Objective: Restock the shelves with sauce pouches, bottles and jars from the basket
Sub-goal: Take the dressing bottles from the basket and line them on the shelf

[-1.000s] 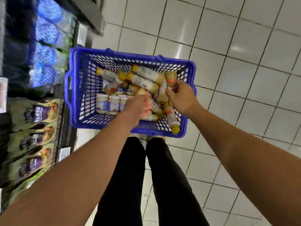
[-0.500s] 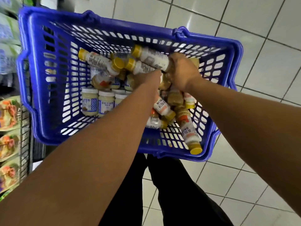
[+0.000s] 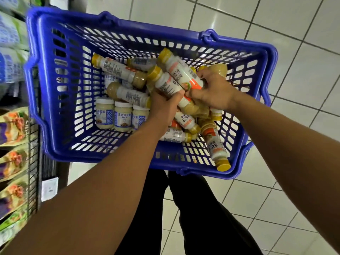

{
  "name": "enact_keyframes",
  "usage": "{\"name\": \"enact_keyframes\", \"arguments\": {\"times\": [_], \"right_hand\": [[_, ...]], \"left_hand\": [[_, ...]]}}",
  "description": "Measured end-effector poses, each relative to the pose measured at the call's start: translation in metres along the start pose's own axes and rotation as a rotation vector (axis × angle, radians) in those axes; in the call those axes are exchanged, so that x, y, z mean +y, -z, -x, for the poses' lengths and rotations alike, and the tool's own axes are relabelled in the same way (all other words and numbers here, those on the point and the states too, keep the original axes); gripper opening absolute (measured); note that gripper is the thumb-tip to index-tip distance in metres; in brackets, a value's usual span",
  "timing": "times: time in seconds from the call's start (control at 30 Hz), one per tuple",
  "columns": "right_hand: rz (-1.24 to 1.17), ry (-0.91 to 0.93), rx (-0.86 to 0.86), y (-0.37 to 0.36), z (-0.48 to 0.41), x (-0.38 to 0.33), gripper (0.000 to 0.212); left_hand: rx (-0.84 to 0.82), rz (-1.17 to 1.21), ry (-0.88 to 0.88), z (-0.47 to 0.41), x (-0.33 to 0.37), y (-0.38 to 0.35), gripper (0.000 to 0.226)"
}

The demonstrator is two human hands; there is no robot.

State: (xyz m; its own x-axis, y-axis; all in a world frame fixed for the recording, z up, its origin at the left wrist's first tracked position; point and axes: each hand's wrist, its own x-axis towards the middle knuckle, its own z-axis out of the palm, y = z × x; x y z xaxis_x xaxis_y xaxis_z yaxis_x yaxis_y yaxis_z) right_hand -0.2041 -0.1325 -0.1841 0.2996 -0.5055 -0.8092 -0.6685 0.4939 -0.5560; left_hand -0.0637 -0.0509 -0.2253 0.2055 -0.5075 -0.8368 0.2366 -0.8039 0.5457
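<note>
A blue plastic basket [image 3: 60,115] sits on the tiled floor in front of me. It holds several yellow-capped sauce bottles lying in a heap and three white-lidded jars [image 3: 122,116] standing in a row. My left hand [image 3: 166,105] grips one bottle [image 3: 164,83] by its body, cap pointing up and left. My right hand [image 3: 211,92] grips a second bottle [image 3: 181,71] with an orange label, lying just above the first. Both hands are inside the basket, close together.
A wire shelf [image 3: 32,162] with green and purple sauce pouches [image 3: 12,126] runs down the left edge. Blue and green packs [image 3: 9,43] fill the shelf above. My black-trousered legs [image 3: 184,218] stand just behind the basket. White floor tiles [image 3: 294,52] spread to the right.
The camera has come closer to the basket. Both hands went from reaching into the heap to each gripping a bottle and lifting it slightly.
</note>
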Motion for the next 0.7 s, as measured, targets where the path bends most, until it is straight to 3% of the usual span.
{"name": "enact_keyframes", "arguments": {"times": [0.13, 0.3, 0.57, 0.7], "right_hand": [[-0.331, -0.086, 0.027, -0.012, 0.048, 0.004, 0.015], [-0.621, -0.109, 0.1, -0.024, 0.123, -0.015, 0.013], [-0.821, 0.037, 0.242, -0.022, 0.25, -0.098, 0.014], [-0.927, 0.077, 0.299, -0.019, 0.316, -0.148, 0.036]], "left_hand": [[-0.088, -0.028, 0.013, 0.037, 0.007, 0.01, 0.069], [-0.158, 0.002, -0.067, 0.102, 0.042, 0.013, 0.056], [-0.233, -0.004, -0.023, 0.227, 0.138, 0.033, 0.052], [-0.3, 0.027, -0.048, 0.294, 0.196, 0.049, 0.043]]}}
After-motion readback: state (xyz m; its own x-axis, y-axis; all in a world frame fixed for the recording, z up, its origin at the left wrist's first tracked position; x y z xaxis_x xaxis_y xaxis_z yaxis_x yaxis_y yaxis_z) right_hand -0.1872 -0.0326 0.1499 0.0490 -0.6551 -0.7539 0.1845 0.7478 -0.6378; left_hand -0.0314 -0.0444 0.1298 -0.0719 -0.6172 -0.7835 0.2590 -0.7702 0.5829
